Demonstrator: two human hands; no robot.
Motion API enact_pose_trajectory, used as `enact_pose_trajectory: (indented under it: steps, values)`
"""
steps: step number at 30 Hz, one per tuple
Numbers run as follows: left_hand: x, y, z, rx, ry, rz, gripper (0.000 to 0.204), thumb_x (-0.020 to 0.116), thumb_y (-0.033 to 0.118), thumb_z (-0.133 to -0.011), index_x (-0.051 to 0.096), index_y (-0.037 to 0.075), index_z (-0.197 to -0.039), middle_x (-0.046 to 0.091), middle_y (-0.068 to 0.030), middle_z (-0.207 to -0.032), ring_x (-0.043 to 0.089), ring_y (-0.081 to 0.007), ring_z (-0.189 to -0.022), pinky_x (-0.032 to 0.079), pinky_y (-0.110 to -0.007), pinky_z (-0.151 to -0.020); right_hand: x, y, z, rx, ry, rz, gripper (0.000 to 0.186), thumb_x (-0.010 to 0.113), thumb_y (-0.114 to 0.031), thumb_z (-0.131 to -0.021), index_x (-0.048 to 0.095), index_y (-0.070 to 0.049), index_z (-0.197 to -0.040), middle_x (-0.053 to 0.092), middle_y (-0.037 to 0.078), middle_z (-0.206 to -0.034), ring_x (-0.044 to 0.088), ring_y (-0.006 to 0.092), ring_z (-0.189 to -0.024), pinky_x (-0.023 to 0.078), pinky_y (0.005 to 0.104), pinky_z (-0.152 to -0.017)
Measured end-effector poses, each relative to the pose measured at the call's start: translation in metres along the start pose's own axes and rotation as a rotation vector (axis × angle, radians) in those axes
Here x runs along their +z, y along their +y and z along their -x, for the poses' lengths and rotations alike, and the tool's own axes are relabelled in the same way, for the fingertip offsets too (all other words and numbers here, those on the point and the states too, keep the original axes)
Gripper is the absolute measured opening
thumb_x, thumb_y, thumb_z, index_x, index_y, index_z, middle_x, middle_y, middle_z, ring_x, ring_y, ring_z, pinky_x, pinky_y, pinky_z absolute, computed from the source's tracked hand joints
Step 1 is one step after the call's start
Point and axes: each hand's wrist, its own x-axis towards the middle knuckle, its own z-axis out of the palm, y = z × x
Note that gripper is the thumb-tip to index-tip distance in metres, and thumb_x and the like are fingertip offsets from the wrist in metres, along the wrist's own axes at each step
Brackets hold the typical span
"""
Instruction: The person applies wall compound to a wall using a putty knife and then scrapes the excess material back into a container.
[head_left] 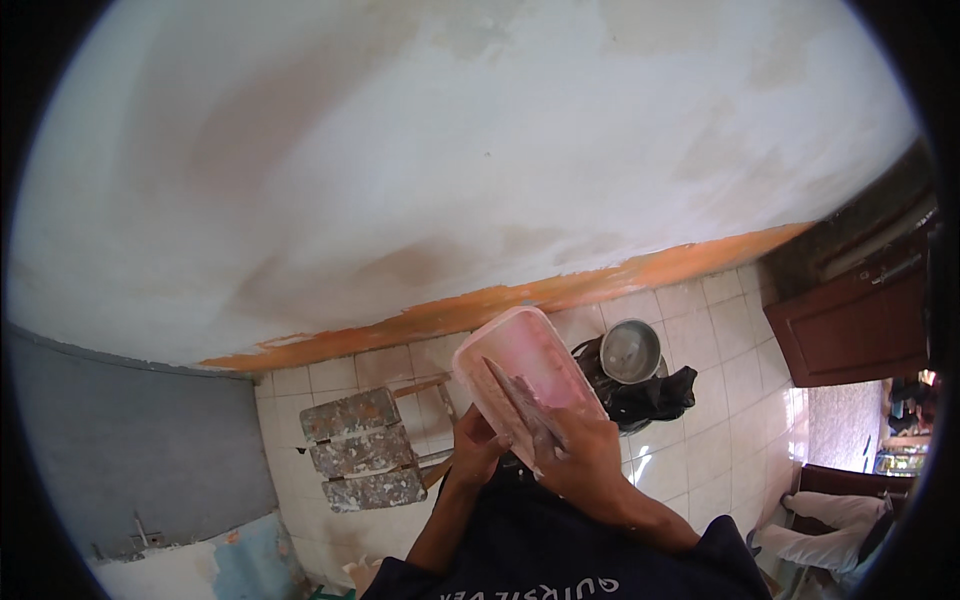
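Fingers (562, 424) of the right hand (585, 455) are wrapped round a smeared scraper (513, 393), handle hidden, in the pink tub (550, 362) out front of the dark shirt (600, 540), left hand (477, 448) gripping its edge, fingertips outta sight, some black plastic (660, 397) half-blocked behind.

Reaching forward with bare forearms (655, 517) angled inward, holding left hand (478, 448) curled in a grip and right hand (583, 452) closed near it, back upward.
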Motion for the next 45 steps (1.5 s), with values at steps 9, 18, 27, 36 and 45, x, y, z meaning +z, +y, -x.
enact_pose_trajectory:
  steps: [9, 18, 27, 36, 45]
  values:
    - [-0.003, -0.011, -0.005, -0.058, -0.038, 0.030, 0.077, 0.080, 0.022, -0.070, 0.040, -0.005, -0.129, 0.052, -0.0121, -0.124, 0.052, -0.0223, -0.114, 0.041, -0.038, -0.098, -0.019, -0.006, -0.002, 0.124, 0.129, -0.079, 0.008, 0.065, -0.004, -0.068, 0.059, -0.001, -0.071, 0.055, 0.016, -0.056, 0.056, 0.0353, -0.050, 0.045, 0.0417, -0.049]
    - [0.010, -0.008, -0.008, -0.023, -0.030, -0.068, 0.075, 0.080, 0.027, -0.071, 0.043, -0.005, -0.127, 0.054, -0.0112, -0.122, 0.053, -0.0204, -0.111, 0.043, -0.036, -0.096, -0.022, 0.007, -0.008, 0.069, 0.074, -0.095, 0.007, 0.066, -0.004, -0.068, 0.059, -0.002, -0.068, 0.054, 0.016, -0.055, 0.057, 0.0330, -0.049, 0.044, 0.0405, -0.047]
    - [0.005, -0.004, -0.011, 0.018, -0.022, -0.024, 0.072, 0.077, 0.024, -0.073, 0.041, -0.006, -0.128, 0.053, -0.0124, -0.123, 0.052, -0.0231, -0.113, 0.041, -0.038, -0.098, -0.027, 0.016, -0.010, 0.056, 0.082, -0.045, 0.008, 0.066, -0.003, -0.070, 0.060, 0.000, -0.070, 0.056, 0.017, -0.057, 0.059, 0.0301, -0.049, 0.046, 0.0367, -0.047]
    - [0.010, 0.002, -0.018, 0.023, 0.000, 0.025, 0.068, 0.077, 0.023, -0.073, 0.044, -0.006, -0.124, 0.056, -0.0133, -0.119, 0.054, -0.0237, -0.110, 0.042, -0.040, -0.096, -0.013, 0.017, -0.008, -0.008, -0.011, -0.070, 0.008, 0.063, -0.006, -0.070, 0.061, -0.001, -0.077, 0.059, 0.017, -0.063, 0.060, 0.0335, -0.056, 0.048, 0.0405, -0.051]
    - [0.010, 0.008, -0.018, 0.066, -0.056, 0.061, 0.065, 0.078, 0.023, -0.072, 0.047, -0.005, -0.121, 0.057, -0.0122, -0.116, 0.056, -0.0226, -0.107, 0.045, -0.039, -0.093, -0.028, -0.004, -0.003, -0.024, 0.072, -0.090, 0.008, 0.065, -0.002, -0.069, 0.061, -0.001, -0.076, 0.057, 0.015, -0.060, 0.058, 0.0300, -0.051, 0.045, 0.0359, -0.047]
